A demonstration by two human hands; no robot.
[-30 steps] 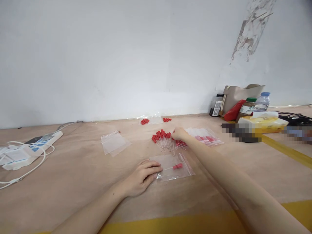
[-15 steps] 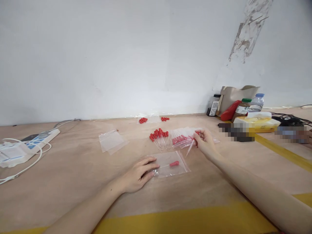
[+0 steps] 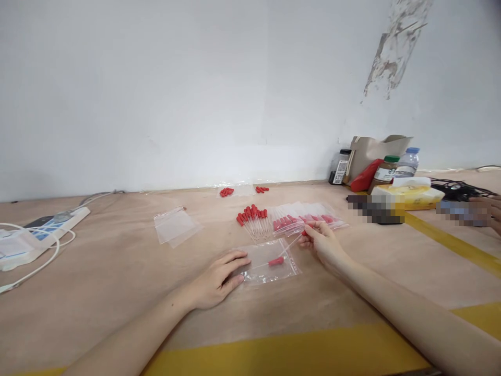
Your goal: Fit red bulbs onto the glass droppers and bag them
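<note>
A clear zip bag (image 3: pixel 258 274) lies flat on the table with one red-bulbed dropper (image 3: pixel 276 261) inside. My left hand (image 3: pixel 219 277) rests on the bag's left end, fingers stretched and apart. At the bag's right end, my right hand (image 3: pixel 323 243) pinches another dropper (image 3: pixel 292 243) by its red bulb, which the fingers partly hide. This dropper slants down to the left, its tip at the bag's mouth; I cannot tell whether it is inside. Behind the bag is a fanned pile of loose droppers (image 3: pixel 253 215). Filled bags of droppers (image 3: pixel 287 223) overlap just beyond my right hand.
Flat bags (image 3: pixel 178 227) lie at left, near a power strip (image 3: pixel 58 230) with white cables. Red bulbs (image 3: pixel 226 192) sit by the wall. At right stand bottles (image 3: pixel 385 175), a beige bag (image 3: pixel 371 156) and a tissue pack (image 3: pixel 409 194). Another person's hand (image 3: pixel 493 209) shows far right.
My right hand has moved slightly left and down, bringing the dropper's tip to the bag's mouth. The left hand stays on the bag. Another person's hand has come further into view at right.
</note>
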